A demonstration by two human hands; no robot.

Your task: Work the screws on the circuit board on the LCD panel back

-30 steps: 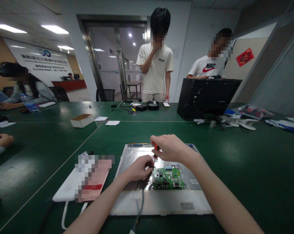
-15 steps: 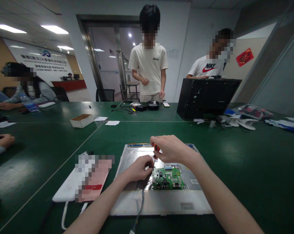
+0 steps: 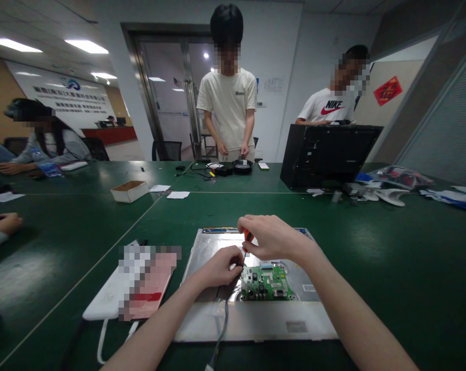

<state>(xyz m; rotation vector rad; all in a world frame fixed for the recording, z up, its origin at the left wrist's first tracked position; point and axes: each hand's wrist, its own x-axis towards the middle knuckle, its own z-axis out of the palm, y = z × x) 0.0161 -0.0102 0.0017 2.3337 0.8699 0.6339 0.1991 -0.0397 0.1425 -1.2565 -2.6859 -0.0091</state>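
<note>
A screwdriver point(image 3: 248, 236) with an orange and black handle stands nearly upright in my right hand point(image 3: 269, 237), its shaft pointing down at the upper left corner of a green circuit board point(image 3: 267, 283). My left hand point(image 3: 225, 264) is closed beside that corner, fingertips pinched near the screwdriver's tip; whatever is between them is hidden. The board sits on the back of a silver display panel point(image 3: 256, 320), which lies flat on the table. A grey cable point(image 3: 224, 324) runs from under my left hand over the panel's near edge.
Left of the panel lie a white device point(image 3: 107, 293) with a cable and a pink packet point(image 3: 155, 288). Farther off are a small open box point(image 3: 130, 191) and a black monitor housing point(image 3: 329, 157) on the green table point(image 3: 391, 268). Several people are around the table.
The screwdriver handle has turned and tilted slightly in my right hand; my left hand stays in place. Across the table, the standing person has shifted left and lowered both hands to a black object.
</note>
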